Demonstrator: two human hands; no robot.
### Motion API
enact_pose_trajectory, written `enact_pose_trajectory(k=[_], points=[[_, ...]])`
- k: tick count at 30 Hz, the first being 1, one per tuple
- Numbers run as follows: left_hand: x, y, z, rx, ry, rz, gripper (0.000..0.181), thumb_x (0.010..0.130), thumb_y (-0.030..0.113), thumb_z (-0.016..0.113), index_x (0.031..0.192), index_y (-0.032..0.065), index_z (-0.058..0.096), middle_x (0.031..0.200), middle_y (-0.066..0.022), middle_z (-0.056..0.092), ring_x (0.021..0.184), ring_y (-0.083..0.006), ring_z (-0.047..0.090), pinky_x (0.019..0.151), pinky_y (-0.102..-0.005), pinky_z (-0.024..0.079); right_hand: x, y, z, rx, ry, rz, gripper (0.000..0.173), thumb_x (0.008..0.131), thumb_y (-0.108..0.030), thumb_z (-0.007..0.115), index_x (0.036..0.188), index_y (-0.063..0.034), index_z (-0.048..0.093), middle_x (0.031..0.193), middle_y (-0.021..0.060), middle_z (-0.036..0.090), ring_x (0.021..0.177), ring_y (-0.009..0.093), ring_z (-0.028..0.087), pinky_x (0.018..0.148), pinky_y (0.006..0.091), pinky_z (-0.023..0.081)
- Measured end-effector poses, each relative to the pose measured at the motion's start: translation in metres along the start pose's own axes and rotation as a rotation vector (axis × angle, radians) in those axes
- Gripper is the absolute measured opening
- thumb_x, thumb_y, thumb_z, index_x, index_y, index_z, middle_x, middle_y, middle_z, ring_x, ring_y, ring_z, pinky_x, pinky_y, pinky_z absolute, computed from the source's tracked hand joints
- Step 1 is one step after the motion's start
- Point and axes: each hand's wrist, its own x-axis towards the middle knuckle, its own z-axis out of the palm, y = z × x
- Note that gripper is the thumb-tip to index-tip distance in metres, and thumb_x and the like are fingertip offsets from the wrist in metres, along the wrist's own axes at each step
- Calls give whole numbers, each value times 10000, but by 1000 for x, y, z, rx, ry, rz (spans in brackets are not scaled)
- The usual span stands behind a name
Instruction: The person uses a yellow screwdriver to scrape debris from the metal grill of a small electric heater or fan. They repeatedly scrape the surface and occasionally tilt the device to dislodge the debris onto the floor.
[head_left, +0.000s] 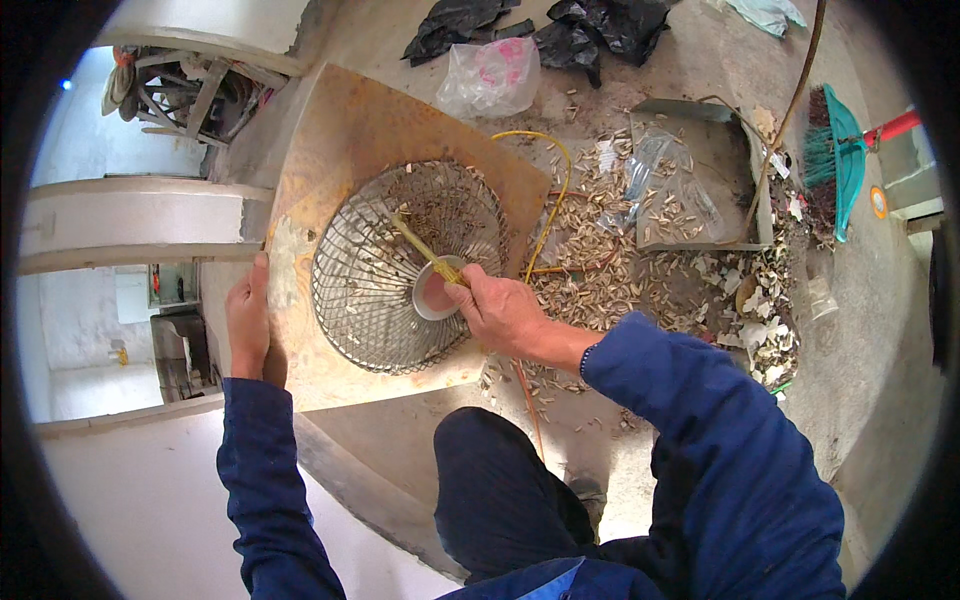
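My right hand (499, 304) is closed around the yellowish handle of a brush or small broom (416, 244), whose thin end reaches over a round wire fan guard (345, 247). The guard, dusty and holding brown debris, lies on a stained wooden board (352, 112). At its middle is a round white-rimmed hub with a pink face (439, 294), next to my right hand. My left hand (251, 315) is at the left edge of the board, thumb along the edge; its fingers are partly hidden, so their grip is not fully seen.
Scattered husks or shells (592, 285) cover the floor right of the board, crossed by a yellow cable (559, 210). A metal dustpan (690, 244) holds clear plastic. A teal broom (847, 165) lies farther right. Plastic bags (491, 79) lie beyond the board. White wall ledges (135, 221) stand at left.
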Motion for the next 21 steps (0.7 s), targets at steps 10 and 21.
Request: enact_pose_trajectory(k=[10,21], points=[[3,-8,-5,-12,-25,-37,611,1015,501,515,950,-78,699,843,-40,656,780,-104,546,730,-288,464,1,11,-16,3,79,172,378,1023,-381,454,1087,-13,513,824,257,672,818,479,651,726,572,490],[-2,2,-2,-89,-74,-41,542,1044,425,480,1135,-78,662,1036,-89,705,879,-127,667,791,-259,524,-6,9,-5,-46,82,104,342,1021,-380,460,1025,-38,472,736,242,656,705,464,648,642,568,491]])
